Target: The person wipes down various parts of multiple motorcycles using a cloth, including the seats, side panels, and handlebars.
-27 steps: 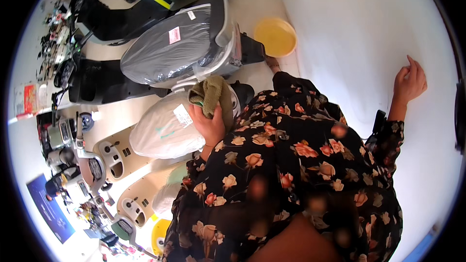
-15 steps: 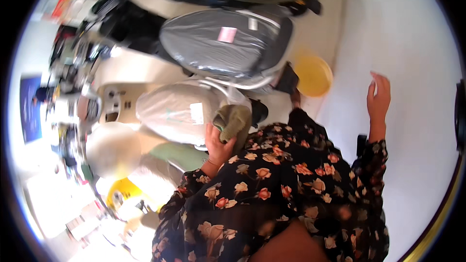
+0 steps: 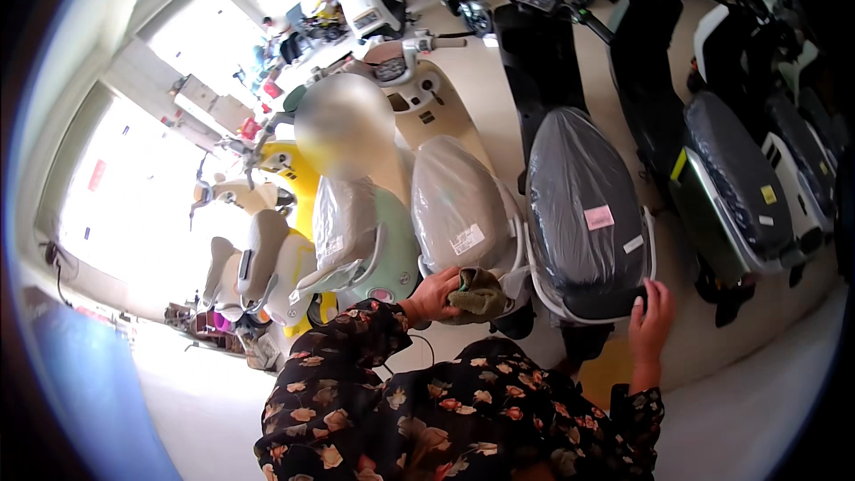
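Note:
My left hand (image 3: 435, 296) is closed on a crumpled olive-green cloth (image 3: 481, 295), just behind the plastic-wrapped beige seat (image 3: 459, 200) of a scooter. To the right stands a scooter with a dark grey seat (image 3: 583, 187), also under clear plastic, with a pink label on it. My right hand (image 3: 653, 322) is raised at the rear right corner of that seat, beside its pale grab rail (image 3: 651, 249). The fingers are stretched out and hold nothing; whether they touch the rail I cannot tell.
Scooters stand in a row: a pale green one (image 3: 388, 254) and a yellow one (image 3: 303, 183) to the left, dark ones with a wrapped seat (image 3: 737, 183) to the right. A yellow bucket (image 3: 607, 372) is partly hidden by my right arm. More scooters and people are farther back.
My view has swung round toward the row of scooters. My right hand has come from beside the pale wall to the dark seat's rear. The cloth stays in my left hand.

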Demonstrator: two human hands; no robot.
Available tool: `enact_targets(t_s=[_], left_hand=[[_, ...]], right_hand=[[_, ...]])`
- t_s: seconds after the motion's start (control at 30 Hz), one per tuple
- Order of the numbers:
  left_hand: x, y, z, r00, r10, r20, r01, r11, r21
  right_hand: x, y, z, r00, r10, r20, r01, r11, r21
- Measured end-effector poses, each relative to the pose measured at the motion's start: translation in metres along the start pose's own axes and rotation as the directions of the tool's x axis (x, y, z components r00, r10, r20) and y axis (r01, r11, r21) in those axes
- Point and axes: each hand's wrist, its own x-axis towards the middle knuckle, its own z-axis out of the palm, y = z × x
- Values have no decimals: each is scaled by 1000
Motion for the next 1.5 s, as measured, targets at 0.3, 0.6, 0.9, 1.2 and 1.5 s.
enact_targets(t_s=[0.3, 0.6, 0.9, 1.2, 1.5], left_hand=[[4, -2, 12, 998, -1, -61, 3, 999, 34], [6, -1, 10, 997, 41, -68, -40, 999, 15], [9, -15, 1, 998, 34, -50, -34, 999, 2], [6, -18, 23, 997, 28, -65, -33, 997, -70], [5, -26, 22, 998, 52, -44, -54, 997, -47]], right_hand=[[35, 29, 32, 996, 88, -14, -86, 991, 100], [40, 32, 46, 950, 309, 40, -308, 951, -22], [40, 28, 52, 957, 289, 2, -288, 953, -96], [52, 25, 45, 978, 208, -23, -209, 973, -93], [48, 19, 42, 932, 355, 66, -348, 932, -101]])
